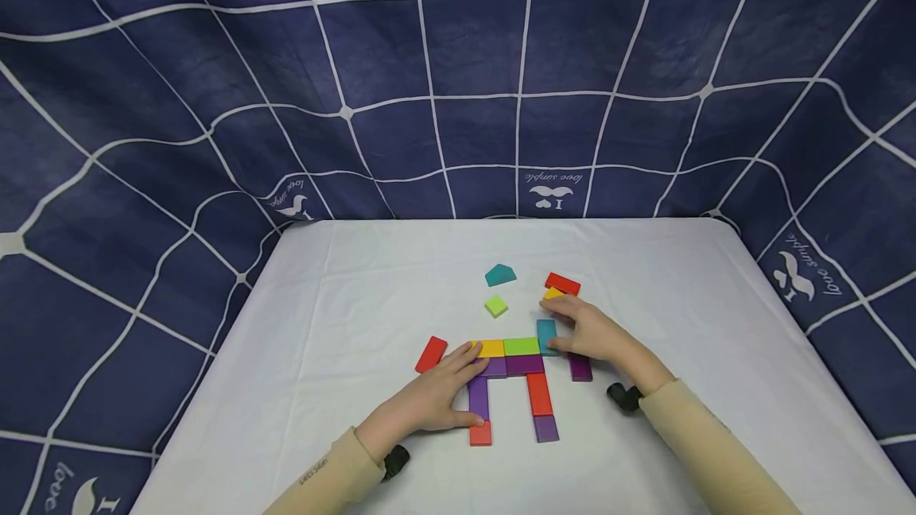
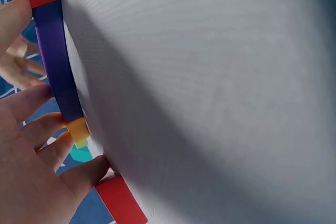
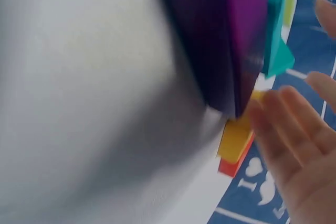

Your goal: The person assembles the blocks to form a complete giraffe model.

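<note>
Flat coloured blocks form a four-legged-looking shape: a yellow block [image 1: 492,349] and a green block [image 1: 521,346] lie over purple ones, with two legs below. The left leg is a purple block [image 1: 478,400] above a red block [image 1: 480,434]; the right leg is a red block [image 1: 540,394] above a purple one [image 1: 546,428]. My left hand [image 1: 434,393] rests spread along the left side, fingertips on the upper blocks. My right hand [image 1: 594,332] has its thumb at a teal block [image 1: 545,331] beside the green one. Its fingertips are by a yellow block [image 3: 235,139].
A red block [image 1: 431,354] lies left of the shape. Beyond it are a teal angled block [image 1: 499,274], a lime block [image 1: 496,306] and another red block [image 1: 562,283]. A dark purple block [image 1: 580,368] lies below my right hand. Blue gridded cloth [image 1: 472,133] surrounds the white table.
</note>
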{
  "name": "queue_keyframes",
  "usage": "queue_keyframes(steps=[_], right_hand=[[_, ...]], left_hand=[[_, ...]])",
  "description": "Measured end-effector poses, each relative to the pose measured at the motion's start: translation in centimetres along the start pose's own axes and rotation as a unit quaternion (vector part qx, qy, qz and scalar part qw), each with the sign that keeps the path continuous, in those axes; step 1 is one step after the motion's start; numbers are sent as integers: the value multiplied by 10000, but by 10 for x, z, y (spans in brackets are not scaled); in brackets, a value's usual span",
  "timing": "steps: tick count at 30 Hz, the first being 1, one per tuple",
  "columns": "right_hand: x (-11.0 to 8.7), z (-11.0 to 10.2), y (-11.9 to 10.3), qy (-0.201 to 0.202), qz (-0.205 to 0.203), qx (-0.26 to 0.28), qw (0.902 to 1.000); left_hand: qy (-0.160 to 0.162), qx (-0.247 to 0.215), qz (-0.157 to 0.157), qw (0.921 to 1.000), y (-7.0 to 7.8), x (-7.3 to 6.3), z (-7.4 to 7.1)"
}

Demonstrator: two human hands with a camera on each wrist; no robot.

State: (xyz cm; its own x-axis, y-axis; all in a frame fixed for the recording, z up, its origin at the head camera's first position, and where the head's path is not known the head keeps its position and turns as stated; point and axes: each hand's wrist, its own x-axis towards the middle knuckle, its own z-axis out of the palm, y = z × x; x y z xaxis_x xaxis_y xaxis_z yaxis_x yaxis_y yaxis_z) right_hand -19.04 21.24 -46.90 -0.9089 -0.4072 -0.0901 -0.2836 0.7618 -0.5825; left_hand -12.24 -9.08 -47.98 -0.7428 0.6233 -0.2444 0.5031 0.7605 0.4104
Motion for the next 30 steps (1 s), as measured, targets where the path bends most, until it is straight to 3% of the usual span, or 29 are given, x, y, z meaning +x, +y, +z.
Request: queue_keyframes(steps=[4,7,12,30], right_hand=[[7,-9,8,716,240,-7,9971],[12,-13,13,1004,510,-228,9934],[17,-12,17,1007,840,-360,9907],[38,-3,10,1001,1396,-425,9842]], left_hand=[[-4,8,11,10000,-1,1,0],[-8,-32,21,10000,-2,1,1],[13,-70,68,10000,-2,-1,1],[5,-62,-3,10000,-2,0,3]])
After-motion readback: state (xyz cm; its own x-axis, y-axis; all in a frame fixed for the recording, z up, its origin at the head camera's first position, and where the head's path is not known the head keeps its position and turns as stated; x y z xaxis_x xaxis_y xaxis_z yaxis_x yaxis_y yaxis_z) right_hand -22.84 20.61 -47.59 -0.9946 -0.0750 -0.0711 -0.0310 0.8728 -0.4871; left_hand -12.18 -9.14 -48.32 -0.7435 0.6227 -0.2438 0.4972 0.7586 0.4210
